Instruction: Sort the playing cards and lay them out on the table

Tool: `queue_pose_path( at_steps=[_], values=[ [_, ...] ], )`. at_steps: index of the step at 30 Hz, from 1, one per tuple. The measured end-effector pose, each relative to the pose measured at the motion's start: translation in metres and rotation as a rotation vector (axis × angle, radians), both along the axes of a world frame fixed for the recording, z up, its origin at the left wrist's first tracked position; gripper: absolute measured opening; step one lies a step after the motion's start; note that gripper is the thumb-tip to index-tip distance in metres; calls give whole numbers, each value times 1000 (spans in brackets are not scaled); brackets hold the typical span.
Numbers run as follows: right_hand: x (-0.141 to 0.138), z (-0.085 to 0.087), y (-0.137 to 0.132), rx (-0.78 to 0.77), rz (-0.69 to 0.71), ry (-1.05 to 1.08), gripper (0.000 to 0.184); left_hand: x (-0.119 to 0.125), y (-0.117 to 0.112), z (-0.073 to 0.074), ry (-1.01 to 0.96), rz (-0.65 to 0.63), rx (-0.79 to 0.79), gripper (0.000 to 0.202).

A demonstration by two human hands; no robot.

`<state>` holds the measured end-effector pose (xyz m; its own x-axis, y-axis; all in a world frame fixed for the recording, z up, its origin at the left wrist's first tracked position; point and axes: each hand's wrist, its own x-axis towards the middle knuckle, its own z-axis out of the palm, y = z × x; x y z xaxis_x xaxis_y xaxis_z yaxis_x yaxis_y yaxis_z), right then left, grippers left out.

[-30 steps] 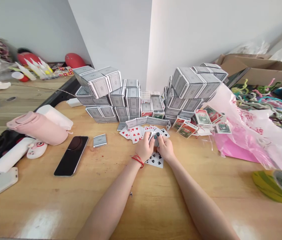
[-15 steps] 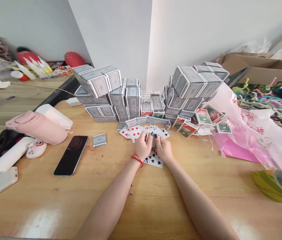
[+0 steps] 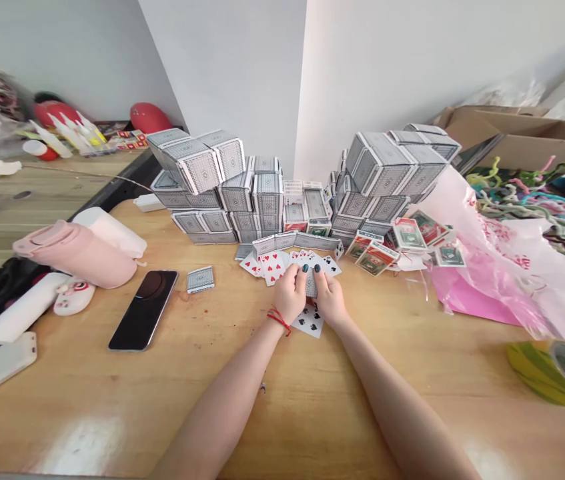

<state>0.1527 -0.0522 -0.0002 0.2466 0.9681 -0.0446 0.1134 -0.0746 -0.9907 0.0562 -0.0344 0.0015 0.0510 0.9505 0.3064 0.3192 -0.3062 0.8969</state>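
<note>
My left hand (image 3: 291, 292) and my right hand (image 3: 327, 295) are closed on a playing card (image 3: 311, 283) between them, its grey patterned back facing me. Both thumbs press along its sides; whether more than one card is held I cannot tell. Under the hands a spade card (image 3: 309, 323) lies face up on the table. Just beyond, heart cards (image 3: 271, 267) and other cards are spread face up, and a low row of folded cards (image 3: 289, 241) stands behind them. A folded card piece (image 3: 201, 279) lies apart to the left.
Box-like stacks of folded cards rise at the back left (image 3: 197, 173) and back right (image 3: 382, 170). Card boxes (image 3: 407, 235) and pink plastic (image 3: 482, 267) lie to the right, with a tape roll (image 3: 552, 373) nearer. A phone (image 3: 143, 311) and pink bottle (image 3: 72, 257) are at left.
Both hands have shifted slightly right with the card, and the thumbs are farther apart, showing more of its back. The things on the table appear unmoved.
</note>
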Motion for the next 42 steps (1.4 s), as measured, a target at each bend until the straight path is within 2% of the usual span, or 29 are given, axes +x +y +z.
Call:
queue_pose_path(
  at_steps=[4,8,15,18,21,26,34,42],
  values=[
    [-3,3,-2,-31,63,126,46,2,1,2,-112,34,-63,39],
    [-2,1,-1,-23,53,88,50,4,1,3,-195,3,-156,41],
    [0,1,0,-21,12,91,52,5,1,-1,-194,-13,-207,48],
    [-2,3,-1,-40,42,153,52,5,1,-1,-188,-9,-250,51],
    [-2,4,-2,-1,83,103,50,5,0,1,-194,19,-284,51],
    [1,0,1,123,24,-105,39,1,2,2,-102,105,-143,41],
    [3,-6,2,-13,47,-85,47,-2,1,-1,89,66,-10,39],
    [4,-5,3,-11,8,-138,50,-4,1,-3,198,78,107,46]
  ],
)
